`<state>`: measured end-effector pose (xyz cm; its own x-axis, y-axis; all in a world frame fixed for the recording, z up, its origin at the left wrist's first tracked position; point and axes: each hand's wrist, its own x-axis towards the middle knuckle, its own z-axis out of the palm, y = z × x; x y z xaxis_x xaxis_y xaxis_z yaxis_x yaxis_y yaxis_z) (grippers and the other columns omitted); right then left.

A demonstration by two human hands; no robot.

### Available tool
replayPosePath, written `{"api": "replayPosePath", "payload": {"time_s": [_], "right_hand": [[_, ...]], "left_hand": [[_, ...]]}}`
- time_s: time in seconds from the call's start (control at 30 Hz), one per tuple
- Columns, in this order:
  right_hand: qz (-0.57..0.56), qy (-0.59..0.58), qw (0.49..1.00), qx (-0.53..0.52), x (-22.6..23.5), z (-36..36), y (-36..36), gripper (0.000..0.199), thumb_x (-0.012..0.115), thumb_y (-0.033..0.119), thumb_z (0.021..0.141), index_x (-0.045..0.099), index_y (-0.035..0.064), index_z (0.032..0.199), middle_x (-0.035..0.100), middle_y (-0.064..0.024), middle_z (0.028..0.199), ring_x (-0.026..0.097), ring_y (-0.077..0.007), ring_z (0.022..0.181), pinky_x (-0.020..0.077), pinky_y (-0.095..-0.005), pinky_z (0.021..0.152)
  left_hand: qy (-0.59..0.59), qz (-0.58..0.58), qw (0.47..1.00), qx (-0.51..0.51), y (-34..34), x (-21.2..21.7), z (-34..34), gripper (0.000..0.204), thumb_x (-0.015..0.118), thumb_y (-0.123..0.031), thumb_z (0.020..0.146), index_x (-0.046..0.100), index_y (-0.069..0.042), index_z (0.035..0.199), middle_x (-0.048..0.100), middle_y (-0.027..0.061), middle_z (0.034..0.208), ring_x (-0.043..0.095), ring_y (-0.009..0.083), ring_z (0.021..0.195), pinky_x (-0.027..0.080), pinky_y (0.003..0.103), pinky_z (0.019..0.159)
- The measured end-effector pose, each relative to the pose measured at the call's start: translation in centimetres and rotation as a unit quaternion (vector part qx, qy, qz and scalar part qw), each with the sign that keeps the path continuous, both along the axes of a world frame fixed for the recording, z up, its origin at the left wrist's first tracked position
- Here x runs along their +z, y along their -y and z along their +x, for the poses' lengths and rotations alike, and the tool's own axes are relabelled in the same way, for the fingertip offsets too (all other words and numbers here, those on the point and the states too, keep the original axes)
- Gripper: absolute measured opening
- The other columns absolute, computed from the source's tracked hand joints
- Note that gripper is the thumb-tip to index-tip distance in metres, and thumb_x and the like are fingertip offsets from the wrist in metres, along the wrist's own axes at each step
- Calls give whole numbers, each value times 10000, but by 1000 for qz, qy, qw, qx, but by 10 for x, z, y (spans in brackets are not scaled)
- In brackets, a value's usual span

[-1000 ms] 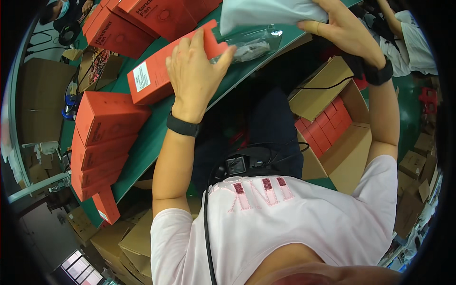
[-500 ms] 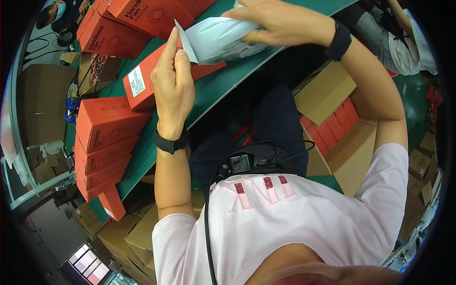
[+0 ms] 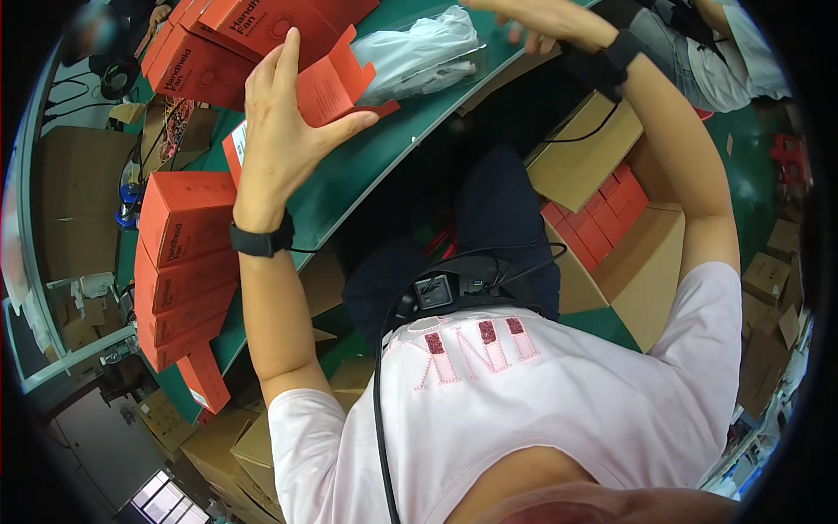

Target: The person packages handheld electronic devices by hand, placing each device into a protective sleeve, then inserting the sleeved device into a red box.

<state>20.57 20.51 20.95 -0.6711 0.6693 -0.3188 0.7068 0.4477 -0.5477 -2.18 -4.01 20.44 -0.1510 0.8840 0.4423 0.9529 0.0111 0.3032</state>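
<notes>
An opened red handheld-fan box [image 3: 336,85] lies on the green table, its flaps spread. My left hand [image 3: 281,131] is open across this box, thumb stretched away from the fingers; whether the palm touches it is hidden. Against the box's open end lies a clear plastic bag [image 3: 423,57] with a pale, white-looking item inside. Off to the right, my right hand [image 3: 550,22] hangs apart from the bag at the table's edge, its fingers loosely spread, slightly blurred and seemingly holding nothing.
Closed red boxes stand at the far left [image 3: 214,74], and a row of others [image 3: 188,218] lines the table's left side. An open carton [image 3: 646,262] with small red boxes is below right. A person [image 3: 690,57] is beyond it.
My right hand has let go of the bag and moved right. My left hand has shifted left and spread its thumb. The pale flap it held beside the box is no longer visible.
</notes>
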Motion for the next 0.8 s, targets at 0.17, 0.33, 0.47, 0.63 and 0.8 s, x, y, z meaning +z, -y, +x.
{"api": "replayPosePath", "payload": {"time_s": [0.17,0.33,0.47,0.63,0.8], "right_hand": [[-7,-183,983,9,-97,-30,2,831,639,707,829,706,-114,941,666,-169,839,650,-255,790,513,-353,730],[-151,-197,968,-15,-38,-44,60,711,567,536,943,600,-93,1273,661,-223,1199,643,-305,1047,491,-348,927],[-265,-244,930,-73,-24,-59,69,641,545,463,973,526,-50,1357,589,-213,1334,585,-286,1158,502,-431,924],[-325,-407,854,-2,6,-43,49,481,544,350,1009,622,-57,1254,698,-147,1097,674,-280,928,531,-430,832],[-108,-423,870,230,156,8,89,407,495,284,1069,613,-34,1295,667,-124,1188,660,-159,963,572,-341,732]], "left_hand": [[31,-109,993,-17,-24,-29,-8,1087,894,-521,670,453,76,1464,585,244,1372,505,364,1321,328,462,1147],[97,-79,992,-21,-23,-25,-9,996,909,-481,665,521,50,1414,633,218,1304,549,346,1249,331,458,1137],[86,-56,995,-18,-21,-4,-11,951,921,-462,657,553,20,1389,642,196,1285,560,341,1206,382,451,1098],[183,1,983,-35,-18,23,1,928,942,-399,663,548,27,1387,644,180,1288,592,289,1198,465,414,1040],[451,173,864,-146,-10,50,37,849,903,-53,746,443,46,1453,622,115,1285,621,182,1138,498,321,1000]]}}
